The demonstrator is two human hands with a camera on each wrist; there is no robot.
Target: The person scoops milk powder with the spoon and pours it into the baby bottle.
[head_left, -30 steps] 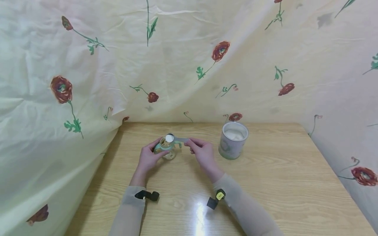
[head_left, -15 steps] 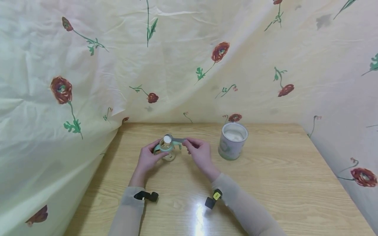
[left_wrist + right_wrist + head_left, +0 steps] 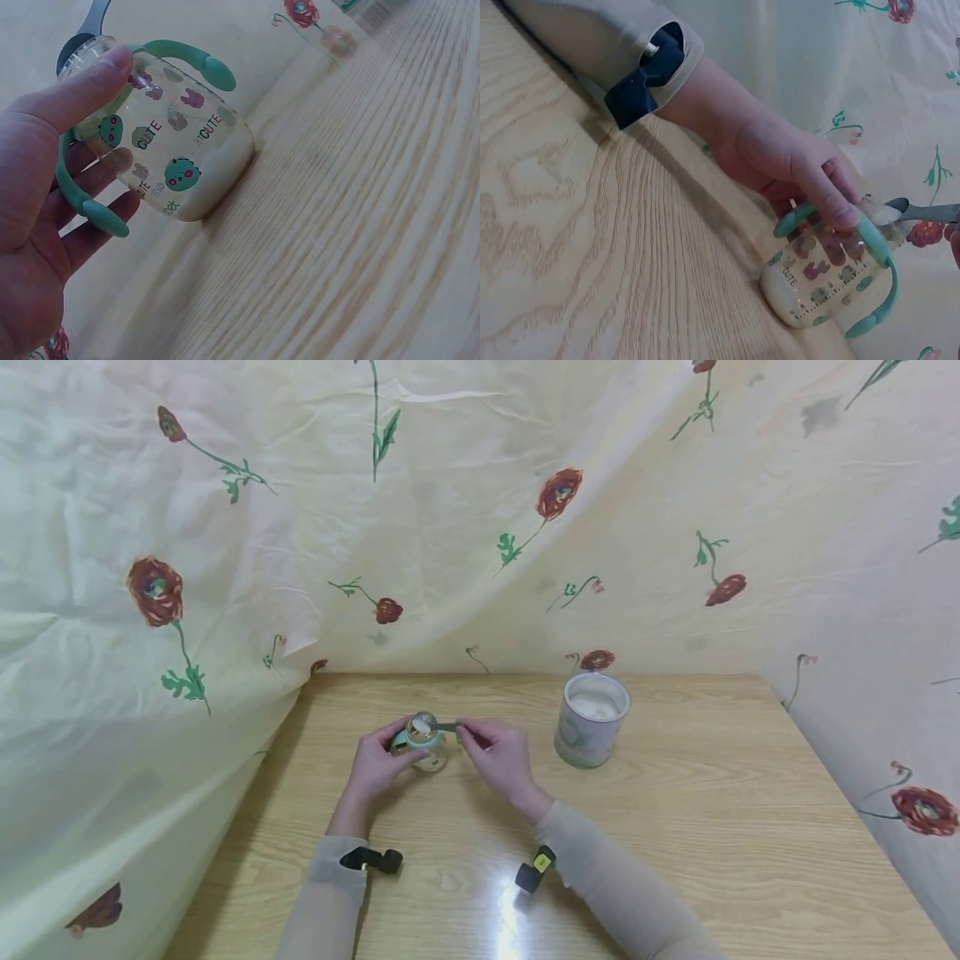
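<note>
A clear baby bottle (image 3: 431,762) with two green handles and cartoon prints stands on the wooden table. Whitish contents show at its bottom in both wrist views. My left hand (image 3: 377,766) grips the bottle (image 3: 180,142) near its neck, thumb on one side and fingers behind. With my right hand (image 3: 501,758) I pinch the handle of a grey measuring scoop (image 3: 930,213). The scoop's bowl is tipped at the bottle's open mouth, with white powder (image 3: 422,725) visible there. Only the fingertips of the right hand show at the edge of the right wrist view.
To the right of the hands stands an uncovered tub (image 3: 588,735) holding white powder. A flower-printed cloth (image 3: 450,527) hangs behind the wooden table (image 3: 712,793) and along its sides.
My right hand has moved a little left and down. The scoop, level and full of white powder earlier, has turned over at the bottle's mouth. The left hand and bottle have stayed in place.
</note>
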